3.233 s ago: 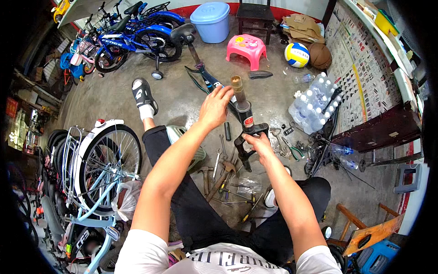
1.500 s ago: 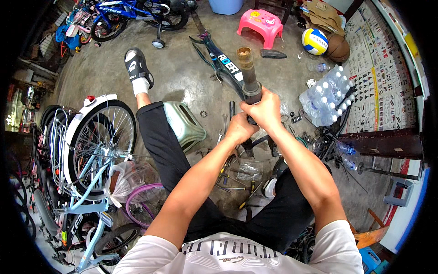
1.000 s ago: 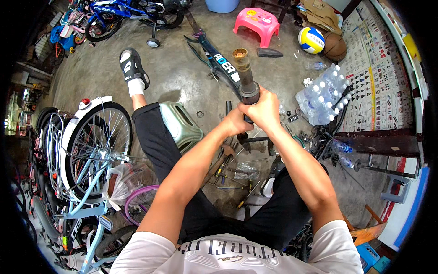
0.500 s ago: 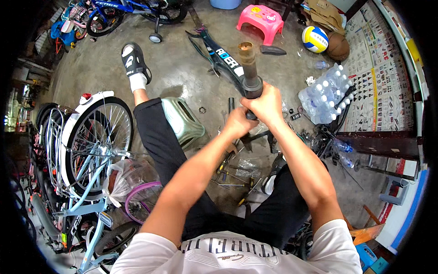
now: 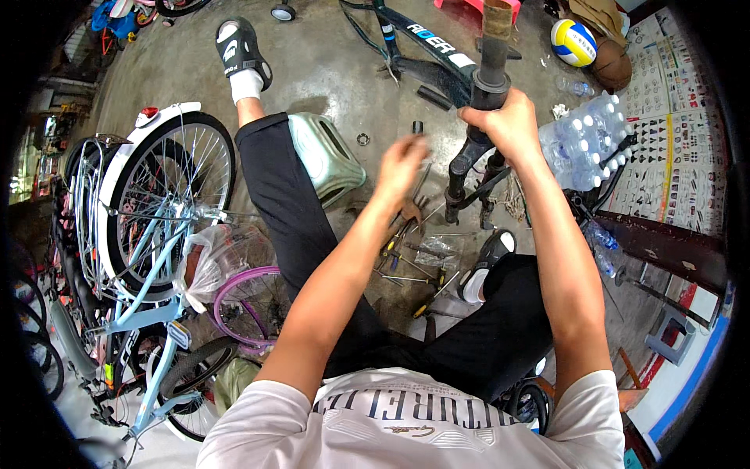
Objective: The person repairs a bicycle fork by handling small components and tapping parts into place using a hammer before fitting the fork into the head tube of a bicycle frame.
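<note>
black bicycle frame (image 5: 430,76) extends forward from the right hand (image 5: 512,125) gripping it, left hand (image 5: 401,166) loosely curled.

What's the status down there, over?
Right hand clasping bicycle frame at its front end. Left hand apart from it, blurred. Tools scattered on floor below.

Forearms (image 5: 350,270) outstretched, a person's blurred left hand (image 5: 401,167) curls near upper centre; the right hand (image 5: 508,125) grips, upper right.
</note>
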Motion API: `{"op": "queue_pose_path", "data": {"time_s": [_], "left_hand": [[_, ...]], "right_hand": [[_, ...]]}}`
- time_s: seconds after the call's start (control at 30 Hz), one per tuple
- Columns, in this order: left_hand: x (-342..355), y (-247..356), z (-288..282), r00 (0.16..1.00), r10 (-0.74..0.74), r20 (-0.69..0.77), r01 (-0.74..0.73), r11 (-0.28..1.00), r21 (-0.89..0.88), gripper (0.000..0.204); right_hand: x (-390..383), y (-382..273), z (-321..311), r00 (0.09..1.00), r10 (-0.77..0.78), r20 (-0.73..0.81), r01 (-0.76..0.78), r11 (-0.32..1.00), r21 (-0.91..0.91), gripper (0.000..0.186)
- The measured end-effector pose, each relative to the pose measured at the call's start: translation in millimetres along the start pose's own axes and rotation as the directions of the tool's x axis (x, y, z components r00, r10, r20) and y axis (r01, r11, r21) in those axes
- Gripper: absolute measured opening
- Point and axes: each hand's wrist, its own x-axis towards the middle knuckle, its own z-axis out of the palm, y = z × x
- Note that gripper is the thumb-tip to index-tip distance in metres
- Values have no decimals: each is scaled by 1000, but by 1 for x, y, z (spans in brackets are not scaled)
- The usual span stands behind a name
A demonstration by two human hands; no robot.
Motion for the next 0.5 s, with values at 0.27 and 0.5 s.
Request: {"op": "queue_pose_path", "data": {"time_s": [0.27, 0.5], "left_hand": [[-55, -190, -107, 847, -361, -389, 501, 786, 361, 30], [-63, -191, -68, 897, -346, -277, 429, 521, 738, 44]], "right_hand": [[-5, 19, -6, 1000, 28, 4, -28, 998, -49, 49], [2, 47, -1, 1000, -10, 29, 8, 997, 76, 30]]}}
